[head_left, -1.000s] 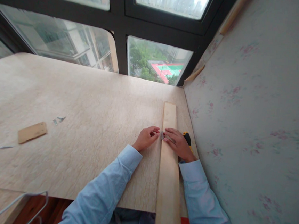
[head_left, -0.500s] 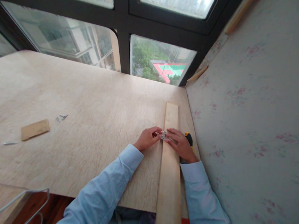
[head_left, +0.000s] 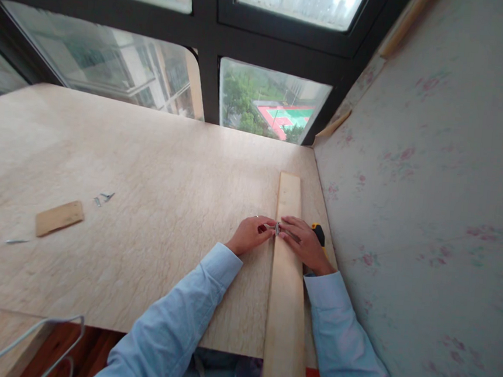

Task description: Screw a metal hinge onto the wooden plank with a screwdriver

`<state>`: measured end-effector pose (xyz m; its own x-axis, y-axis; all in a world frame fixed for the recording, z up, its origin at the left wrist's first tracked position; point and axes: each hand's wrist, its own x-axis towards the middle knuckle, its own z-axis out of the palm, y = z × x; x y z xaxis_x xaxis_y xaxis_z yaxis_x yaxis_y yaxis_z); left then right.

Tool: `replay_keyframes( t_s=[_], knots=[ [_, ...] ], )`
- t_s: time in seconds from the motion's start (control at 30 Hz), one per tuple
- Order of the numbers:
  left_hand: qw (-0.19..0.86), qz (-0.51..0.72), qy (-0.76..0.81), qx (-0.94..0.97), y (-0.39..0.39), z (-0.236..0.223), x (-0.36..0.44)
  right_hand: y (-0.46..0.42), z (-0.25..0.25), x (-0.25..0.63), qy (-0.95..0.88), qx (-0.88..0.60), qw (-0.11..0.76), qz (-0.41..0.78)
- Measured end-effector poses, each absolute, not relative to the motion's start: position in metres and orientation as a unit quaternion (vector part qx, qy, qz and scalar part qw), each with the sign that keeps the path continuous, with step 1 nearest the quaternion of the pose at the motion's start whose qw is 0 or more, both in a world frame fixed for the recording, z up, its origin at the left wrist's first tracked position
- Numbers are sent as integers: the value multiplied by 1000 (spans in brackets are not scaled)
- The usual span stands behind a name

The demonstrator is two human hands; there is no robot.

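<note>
A small silver metal piece, probably a hinge, stands at the left edge of a long pale wooden board. My left hand comes from the left, thumb and fingers closed on the piece. From the other side my right hand lies over the board, its fingertips also gripping the metal. The fingers hide part of it. Beyond my right hand, partly covered, is a black and yellow tool, lying between the board and the wall.
On the marbled tabletop, at the left, lie a brown cardboard piece, several small metal bits and a thin metal piece. A white cable loops at the near left edge. Flowered wall bounds the right; windows stand behind.
The metal piece has turned, now showing a narrower side, and shifted slightly right over the board's edge. My left fingers moved slightly right with it; my right hand stays nearly still.
</note>
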<state>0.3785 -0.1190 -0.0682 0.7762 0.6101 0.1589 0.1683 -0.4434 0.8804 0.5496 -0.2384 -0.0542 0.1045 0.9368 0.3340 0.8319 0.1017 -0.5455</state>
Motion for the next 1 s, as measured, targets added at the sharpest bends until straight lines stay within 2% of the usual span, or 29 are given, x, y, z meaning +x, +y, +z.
replay_keyframes(
  t_s=[0.73, 1.0],
  knots=[
    [450, 243, 180, 840, -120, -67, 379, -237, -54, 547, -658, -672, 333, 75],
    [442, 224, 222, 840, -120, -65, 379, -238, -52, 547, -657, -676, 326, 80]
  ],
)
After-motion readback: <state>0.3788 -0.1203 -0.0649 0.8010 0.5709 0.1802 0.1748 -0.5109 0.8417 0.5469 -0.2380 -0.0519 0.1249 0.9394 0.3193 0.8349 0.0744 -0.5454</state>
